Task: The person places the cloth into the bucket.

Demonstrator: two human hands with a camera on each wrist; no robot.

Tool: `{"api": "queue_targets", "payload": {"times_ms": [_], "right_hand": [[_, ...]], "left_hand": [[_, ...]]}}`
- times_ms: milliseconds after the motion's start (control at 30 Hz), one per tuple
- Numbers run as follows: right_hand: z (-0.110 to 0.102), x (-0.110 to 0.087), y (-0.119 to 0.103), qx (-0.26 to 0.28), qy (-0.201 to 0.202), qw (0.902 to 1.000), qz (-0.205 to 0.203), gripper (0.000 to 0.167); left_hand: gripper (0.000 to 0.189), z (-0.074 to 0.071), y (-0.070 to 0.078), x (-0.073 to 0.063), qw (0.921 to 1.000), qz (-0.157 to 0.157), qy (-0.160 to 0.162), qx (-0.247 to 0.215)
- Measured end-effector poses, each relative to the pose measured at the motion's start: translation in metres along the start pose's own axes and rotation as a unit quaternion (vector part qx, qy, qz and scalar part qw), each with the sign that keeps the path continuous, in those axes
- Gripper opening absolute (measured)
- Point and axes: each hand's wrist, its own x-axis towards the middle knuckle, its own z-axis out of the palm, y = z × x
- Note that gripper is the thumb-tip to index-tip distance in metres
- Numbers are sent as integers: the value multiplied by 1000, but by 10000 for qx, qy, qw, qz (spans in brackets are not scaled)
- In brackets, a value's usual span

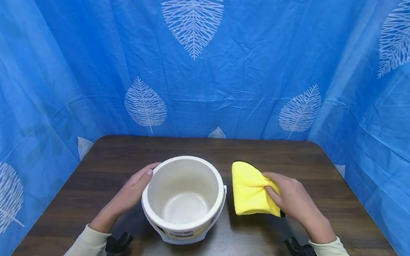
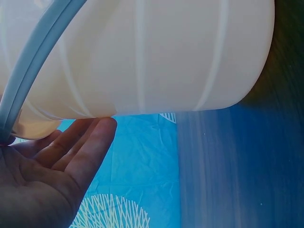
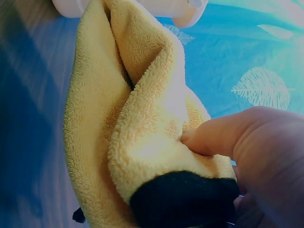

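Note:
A white bucket (image 1: pixel 181 226) stands upright on the dark wooden table, its inside bare. My left hand (image 1: pixel 131 192) rests against the bucket's left side, with the thumb at the rim. In the left wrist view its fingers (image 2: pixel 97 142) lie fairly straight along the outer wall, close to the grey-looking carry handle (image 2: pixel 40 57). To the right of the bucket, my right hand (image 1: pixel 295 201) pinches a folded yellow cloth (image 1: pixel 249 188) with black edging, held over the table. The right wrist view shows the thumb (image 3: pixel 218 130) pressed into the fluffy fabric; the other fingers are mostly hidden.
The brown wooden table (image 1: pixel 283 155) has rounded far corners. Blue curtains (image 1: pixel 243 62) with white leaf prints hang behind it and along both sides. Black wrist straps (image 1: pixel 302 250) sit on both forearms, below pale sleeves.

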Motion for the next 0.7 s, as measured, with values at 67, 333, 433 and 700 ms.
{"api": "queue_targets", "payload": {"times_ms": [67, 333, 433, 700], "right_hand": [[-1, -1, 0, -18, 20, 10000, 23, 44], [-7, -1, -3, -54, 103, 9999, 8, 45], [-9, -1, -4, -21, 100, 9999, -7, 45], [-13, 0, -5, -31, 129, 9999, -3, 46]], "left_hand": [[48, 0, 0, 0, 10000, 1, 4, 1], [48, 0, -1, 0, 10000, 29, -16, 6], [48, 0, -1, 0, 10000, 38, -23, 4], [48, -1, 0, 1, 10000, 51, -40, -17]]}}
